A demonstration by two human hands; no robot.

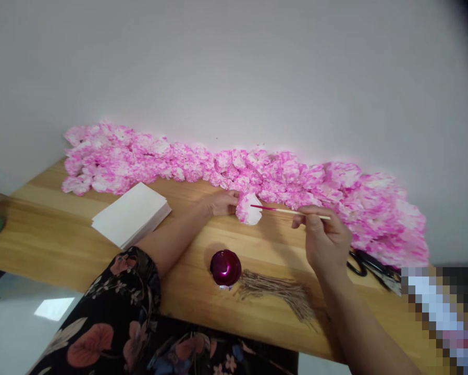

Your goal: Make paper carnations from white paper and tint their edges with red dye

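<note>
My left hand (220, 202) pinches a white paper flower (249, 208) with pink-tinged edges, held just above the wooden table (54, 213). My right hand (323, 234) is closed on a thin brush (284, 210), whose magenta tip touches the flower's right side. A small cup of magenta dye (225, 267) stands on the table in front of me, between my arms.
A long heap of dyed pink paper flowers (296, 179) runs along the wall. A stack of white paper (132, 213) lies at the left. A bundle of brown twine pieces (284, 294) lies beside the cup, and black scissors (369, 264) at the right.
</note>
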